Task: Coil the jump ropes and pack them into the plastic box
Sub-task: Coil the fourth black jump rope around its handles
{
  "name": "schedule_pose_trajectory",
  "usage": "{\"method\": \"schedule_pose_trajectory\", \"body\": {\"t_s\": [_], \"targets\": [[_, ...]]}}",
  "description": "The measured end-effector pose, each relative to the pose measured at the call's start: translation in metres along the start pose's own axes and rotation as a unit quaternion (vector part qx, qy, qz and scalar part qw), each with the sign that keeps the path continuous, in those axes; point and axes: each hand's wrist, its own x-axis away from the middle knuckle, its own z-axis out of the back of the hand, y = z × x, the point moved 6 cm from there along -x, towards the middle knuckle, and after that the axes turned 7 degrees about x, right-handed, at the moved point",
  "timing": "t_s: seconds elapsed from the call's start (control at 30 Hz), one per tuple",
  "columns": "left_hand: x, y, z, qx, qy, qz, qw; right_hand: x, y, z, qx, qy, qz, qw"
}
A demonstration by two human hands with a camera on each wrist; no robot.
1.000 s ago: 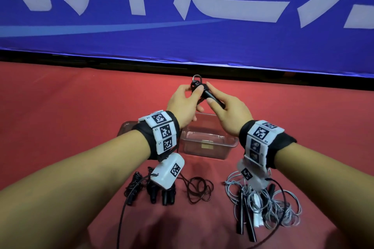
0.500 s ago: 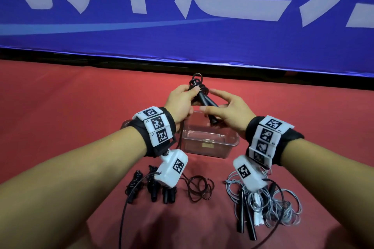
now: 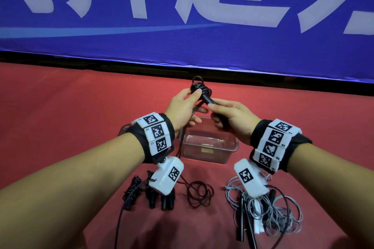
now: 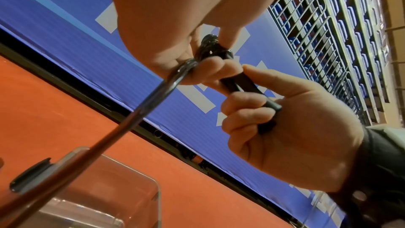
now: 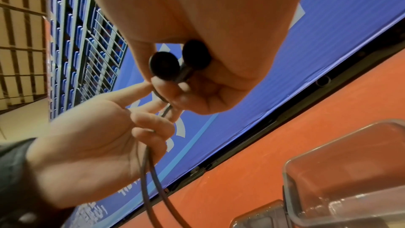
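Above the clear plastic box (image 3: 232, 144) both hands hold a black jump rope (image 3: 208, 100). My right hand (image 3: 217, 113) grips the lower ends of its two handles (image 5: 166, 65). At the top the cord is wound round the handles (image 4: 210, 49), and my left hand (image 3: 194, 101) pinches that wrapped part with thumb and fingers. From the left hand the loose cord (image 3: 182, 137) hangs down to a small heap of loops (image 3: 199, 194) on the red floor. The box (image 4: 131, 197) stands open with nothing seen inside.
Several black rope handles and cords (image 3: 131, 194) lie near the front left. A tangled grey rope with black handles (image 3: 263, 208) lies at the front right. A clear lid (image 3: 123, 129) sits left of the box. A blue banner (image 3: 182, 36) closes off the far side.
The right hand has moved from stretched fingers on the handles to a closed grip round their lower ends. The left hand keeps hold at the wrapped top.
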Motion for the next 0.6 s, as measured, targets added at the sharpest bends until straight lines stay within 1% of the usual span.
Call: {"method": "schedule_pose_trajectory", "body": {"t_s": [0.07, 0.13, 0.2, 0.23, 0.27, 0.37, 0.4, 0.47, 0.53, 0.6], "targets": [[-0.001, -0.001, 0.003, -0.025, 0.01, 0.013, 1.0, 0.0, -0.002, 0.003, 0.038, 0.019, 0.024, 0.999], [0.0, -0.001, 0.005, -0.052, 0.018, 0.015, 0.998, 0.001, -0.002, 0.007, 0.1, 0.038, 0.048, 0.993], [0.003, -0.001, 0.005, -0.066, 0.028, 0.008, 0.997, 0.002, -0.001, 0.009, 0.172, 0.047, 0.071, 0.981], [0.004, 0.0, 0.005, -0.073, 0.038, -0.002, 0.997, 0.003, -0.003, 0.01, 0.22, 0.059, 0.084, 0.97], [0.006, 0.002, 0.006, -0.077, 0.052, -0.014, 0.996, 0.003, -0.004, 0.011, 0.283, 0.079, 0.095, 0.951], [0.008, 0.007, 0.009, -0.075, 0.109, -0.058, 0.99, 0.006, -0.014, 0.011, 0.477, 0.141, 0.116, 0.86], [0.008, 0.009, 0.009, -0.069, 0.122, -0.065, 0.988, 0.007, -0.018, 0.01, 0.516, 0.158, 0.119, 0.833], [0.008, 0.009, 0.008, -0.045, 0.129, -0.067, 0.988, 0.009, -0.022, 0.007, 0.569, 0.178, 0.12, 0.794], [0.006, 0.009, 0.006, -0.037, 0.117, -0.076, 0.99, 0.011, -0.024, 0.001, 0.593, 0.179, 0.129, 0.775], [0.005, 0.008, 0.006, -0.047, 0.101, -0.086, 0.99, 0.012, -0.024, -0.003, 0.59, 0.178, 0.131, 0.777]]}}
